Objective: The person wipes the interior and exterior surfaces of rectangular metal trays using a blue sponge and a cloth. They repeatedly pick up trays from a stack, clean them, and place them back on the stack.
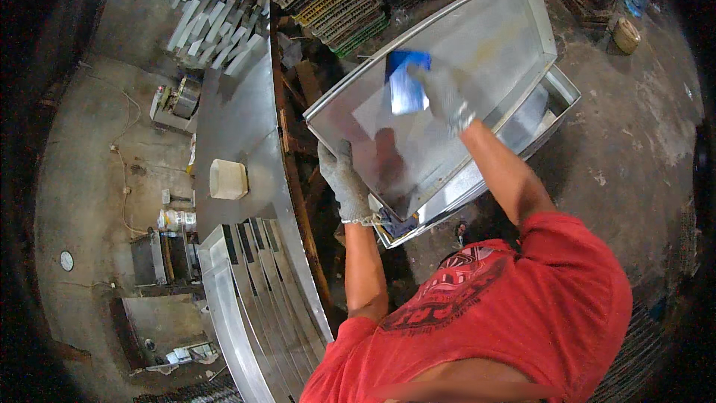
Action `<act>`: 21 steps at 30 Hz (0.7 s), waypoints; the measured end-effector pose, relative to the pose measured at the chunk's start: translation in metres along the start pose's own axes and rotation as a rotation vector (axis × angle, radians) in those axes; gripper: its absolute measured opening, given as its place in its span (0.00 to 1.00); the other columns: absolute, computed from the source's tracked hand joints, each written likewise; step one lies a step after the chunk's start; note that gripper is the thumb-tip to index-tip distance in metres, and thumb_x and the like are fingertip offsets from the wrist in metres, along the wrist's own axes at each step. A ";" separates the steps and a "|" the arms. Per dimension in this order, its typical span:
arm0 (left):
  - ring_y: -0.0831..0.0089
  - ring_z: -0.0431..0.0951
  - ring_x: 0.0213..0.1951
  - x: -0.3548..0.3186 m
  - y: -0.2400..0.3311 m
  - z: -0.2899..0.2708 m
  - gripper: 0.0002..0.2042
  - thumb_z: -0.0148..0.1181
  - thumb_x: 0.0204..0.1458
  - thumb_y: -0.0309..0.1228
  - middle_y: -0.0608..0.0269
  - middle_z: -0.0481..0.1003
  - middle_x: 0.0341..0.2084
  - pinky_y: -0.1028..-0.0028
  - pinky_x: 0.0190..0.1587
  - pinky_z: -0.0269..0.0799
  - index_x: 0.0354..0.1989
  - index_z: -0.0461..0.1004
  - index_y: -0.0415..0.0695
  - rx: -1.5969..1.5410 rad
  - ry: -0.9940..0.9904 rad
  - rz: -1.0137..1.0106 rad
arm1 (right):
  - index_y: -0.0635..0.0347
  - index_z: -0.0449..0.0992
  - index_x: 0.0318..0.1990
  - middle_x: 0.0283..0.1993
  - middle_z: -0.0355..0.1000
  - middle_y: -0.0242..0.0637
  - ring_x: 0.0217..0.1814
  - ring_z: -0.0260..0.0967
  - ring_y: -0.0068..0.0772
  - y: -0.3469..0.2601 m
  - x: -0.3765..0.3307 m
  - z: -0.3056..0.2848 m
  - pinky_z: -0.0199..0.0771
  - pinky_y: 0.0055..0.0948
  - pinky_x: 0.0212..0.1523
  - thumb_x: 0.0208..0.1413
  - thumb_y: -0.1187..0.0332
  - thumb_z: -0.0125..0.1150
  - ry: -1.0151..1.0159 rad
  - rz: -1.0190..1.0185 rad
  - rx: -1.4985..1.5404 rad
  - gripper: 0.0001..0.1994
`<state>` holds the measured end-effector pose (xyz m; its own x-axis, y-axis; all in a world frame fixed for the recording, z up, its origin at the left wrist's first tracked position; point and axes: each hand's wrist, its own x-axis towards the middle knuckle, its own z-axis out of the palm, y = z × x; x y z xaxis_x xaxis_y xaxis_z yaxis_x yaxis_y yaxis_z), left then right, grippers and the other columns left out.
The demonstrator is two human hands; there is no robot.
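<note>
A large shallow metal tray (477,37) with raised edges is held at a tilt in front of me. My left hand (341,183), in a grey knit glove, grips its near left edge, thumb on the inner face. Over the tray's shiny inner face is my right hand (447,97), gloved too and blurred. Its fingers close on the edge of a flat blue and silvery piece (407,86), whose material I cannot make out. Beneath the tray stands another metal box (556,104), partly hidden, with something dark in its near corner.
A metal-topped table (250,116) runs along my left, bearing a cream plastic container (227,179), stacked metal strips (220,19) and long metal channels (261,291). Piled slatted crates (335,7) stand at the back. A woven basket (626,35) sits on the floor at far right.
</note>
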<state>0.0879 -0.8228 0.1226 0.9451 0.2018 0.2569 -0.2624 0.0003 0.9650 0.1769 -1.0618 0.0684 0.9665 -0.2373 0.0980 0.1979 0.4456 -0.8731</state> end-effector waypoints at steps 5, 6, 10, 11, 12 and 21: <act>0.65 0.78 0.51 -0.013 0.029 0.033 0.26 0.64 0.59 0.27 0.54 0.79 0.53 0.68 0.58 0.72 0.65 0.70 0.31 0.118 0.006 0.061 | 0.65 0.83 0.42 0.33 0.82 0.42 0.32 0.80 0.37 -0.051 -0.008 0.045 0.80 0.39 0.37 0.57 0.54 0.65 -0.115 0.034 -0.717 0.20; 0.65 0.78 0.49 -0.015 0.032 0.040 0.25 0.64 0.60 0.27 0.54 0.80 0.52 0.68 0.57 0.72 0.65 0.70 0.31 0.136 0.011 0.083 | 0.65 0.83 0.41 0.33 0.82 0.45 0.34 0.80 0.40 -0.053 -0.024 0.065 0.80 0.41 0.39 0.56 0.54 0.65 -0.193 0.025 -0.612 0.20; 0.69 0.79 0.47 -0.011 0.037 0.049 0.22 0.64 0.62 0.29 0.56 0.80 0.50 0.68 0.53 0.74 0.63 0.72 0.33 -0.030 -0.015 0.042 | 0.66 0.83 0.41 0.38 0.81 0.56 0.44 0.80 0.57 -0.069 -0.028 0.109 0.78 0.52 0.49 0.56 0.57 0.61 -0.329 -0.351 -0.796 0.18; 0.70 0.79 0.46 -0.009 0.037 0.047 0.22 0.63 0.63 0.30 0.57 0.80 0.49 0.68 0.52 0.74 0.63 0.72 0.33 -0.016 -0.006 0.027 | 0.65 0.83 0.40 0.37 0.81 0.56 0.43 0.80 0.57 -0.071 -0.021 0.112 0.78 0.51 0.49 0.55 0.58 0.62 -0.379 -0.400 -0.832 0.17; 0.70 0.79 0.46 -0.005 0.036 0.043 0.22 0.63 0.64 0.32 0.57 0.80 0.49 0.69 0.52 0.74 0.62 0.72 0.33 -0.009 -0.013 0.038 | 0.64 0.83 0.39 0.37 0.81 0.55 0.43 0.80 0.57 -0.072 -0.017 0.111 0.78 0.49 0.49 0.55 0.58 0.63 -0.461 -0.465 -0.861 0.16; 0.70 0.78 0.41 0.020 0.018 0.032 0.20 0.60 0.67 0.39 0.58 0.80 0.42 0.70 0.46 0.74 0.56 0.75 0.32 -0.043 0.036 -0.124 | 0.55 0.85 0.32 0.29 0.80 0.49 0.34 0.79 0.55 -0.006 -0.129 0.029 0.77 0.50 0.40 0.54 0.56 0.65 -1.048 -0.556 -1.400 0.13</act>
<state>0.1086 -0.8497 0.1465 0.9633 0.2329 0.1332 -0.1531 0.0693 0.9858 0.0554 -1.0086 0.0750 0.6457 0.7297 0.2248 0.7587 -0.5801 -0.2962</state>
